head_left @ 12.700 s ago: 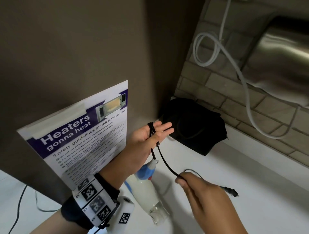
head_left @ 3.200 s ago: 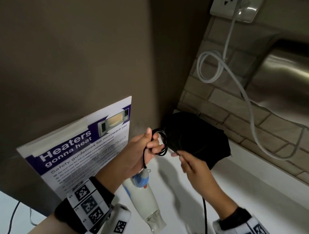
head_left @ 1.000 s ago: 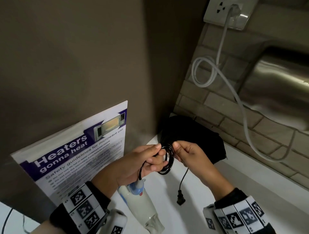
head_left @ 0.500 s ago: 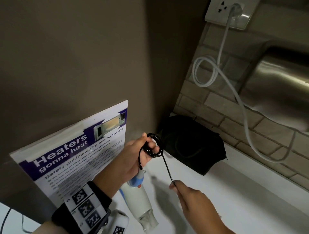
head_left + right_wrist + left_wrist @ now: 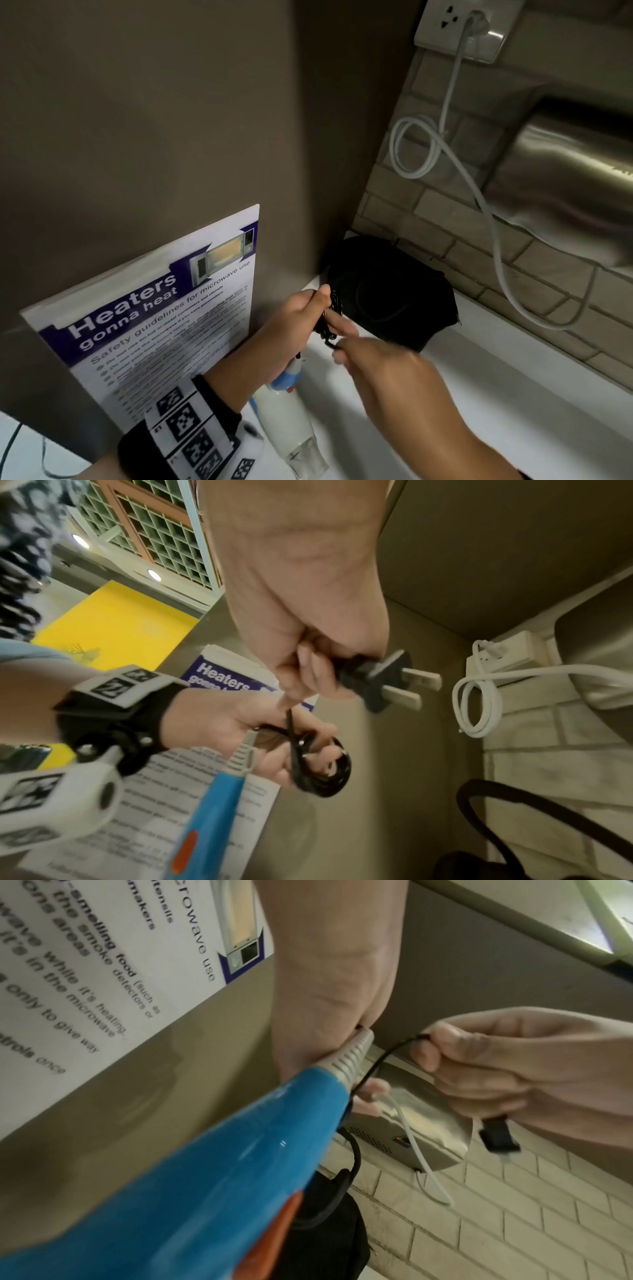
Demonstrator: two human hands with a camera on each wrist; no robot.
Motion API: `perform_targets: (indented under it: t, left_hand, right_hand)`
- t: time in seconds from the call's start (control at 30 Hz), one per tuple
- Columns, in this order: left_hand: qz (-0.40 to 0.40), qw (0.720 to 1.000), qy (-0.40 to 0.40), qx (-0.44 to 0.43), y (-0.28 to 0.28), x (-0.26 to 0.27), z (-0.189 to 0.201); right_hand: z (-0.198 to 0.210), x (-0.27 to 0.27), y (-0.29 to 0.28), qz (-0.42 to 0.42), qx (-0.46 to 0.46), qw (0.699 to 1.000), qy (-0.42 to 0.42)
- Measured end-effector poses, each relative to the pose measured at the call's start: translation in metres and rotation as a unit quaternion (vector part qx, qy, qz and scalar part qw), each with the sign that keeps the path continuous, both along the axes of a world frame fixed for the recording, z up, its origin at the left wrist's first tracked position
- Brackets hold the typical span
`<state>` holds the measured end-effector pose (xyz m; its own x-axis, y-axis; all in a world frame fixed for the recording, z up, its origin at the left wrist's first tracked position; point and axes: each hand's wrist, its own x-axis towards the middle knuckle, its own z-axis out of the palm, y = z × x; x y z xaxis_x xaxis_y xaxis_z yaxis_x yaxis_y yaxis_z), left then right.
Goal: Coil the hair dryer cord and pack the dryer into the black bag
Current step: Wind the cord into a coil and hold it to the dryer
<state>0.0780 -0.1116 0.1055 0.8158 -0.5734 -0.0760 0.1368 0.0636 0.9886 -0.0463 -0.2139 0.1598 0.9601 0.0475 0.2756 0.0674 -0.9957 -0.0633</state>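
Note:
My left hand (image 5: 320,310) grips a small coil of black cord (image 5: 334,308), the loops bunched in its fingers (image 5: 322,767). The white and blue hair dryer (image 5: 289,421) hangs from the cord below that hand, nozzle down near the white counter; its blue handle (image 5: 205,1164) fills the left wrist view. My right hand (image 5: 340,346), blurred, is right beside the coil and holds the cord just behind the two-pin plug (image 5: 380,681). The black bag (image 5: 387,294) sits in the corner behind both hands.
A microwave safety poster (image 5: 154,318) leans on the brown wall at left. A white cable (image 5: 442,144) loops down from a wall socket (image 5: 462,31) across the brick tiles. A steel appliance (image 5: 575,185) hangs at right. The white counter (image 5: 513,411) stretches right.
My right hand has come up from lower right to the coil, bringing the plug end with it. The taut stretch of cord is gone. The left hand sits a little lower.

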Motion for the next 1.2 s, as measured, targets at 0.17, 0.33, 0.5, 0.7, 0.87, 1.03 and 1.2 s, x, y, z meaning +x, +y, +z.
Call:
perform_targets:
  t: [0.17, 0.33, 0.5, 0.7, 0.87, 1.03, 1.2]
  left_hand:
    - [-0.083, 0.996, -0.018, 0.036, 0.002, 0.0, -0.004]
    - [-0.144, 0.986, 0.074, -0.029, 0.01, -0.003, 0.007]
    - [-0.139, 0.987, 0.079, 0.0, 0.014, 0.0, 0.007]
    - [-0.095, 0.988, 0.123, -0.017, 0.008, 0.002, 0.007]
    - [-0.105, 0.987, 0.12, -0.038, 0.011, 0.002, 0.005]
    - [-0.192, 0.973, 0.09, -0.088, 0.018, 0.002, -0.001]
    - [-0.159, 0.966, 0.152, -0.135, 0.016, 0.003, -0.002]
  right_hand:
    - [0.008, 0.035, -0.023, 0.022, 0.119, 0.993, 0.002]
    - [-0.004, 0.061, -0.038, 0.008, 0.213, 0.977, -0.02]
    - [-0.007, 0.063, -0.034, 0.029, 0.35, 0.928, 0.121]
    - [-0.014, 0.061, -0.024, -0.035, 0.373, 0.916, 0.145]
    - [-0.012, 0.056, -0.024, -0.048, 0.551, 0.813, 0.185]
    - [-0.008, 0.055, -0.035, -0.017, 0.642, 0.727, 0.241]
    - [-0.009, 0.052, -0.039, 0.021, 0.68, 0.685, 0.26]
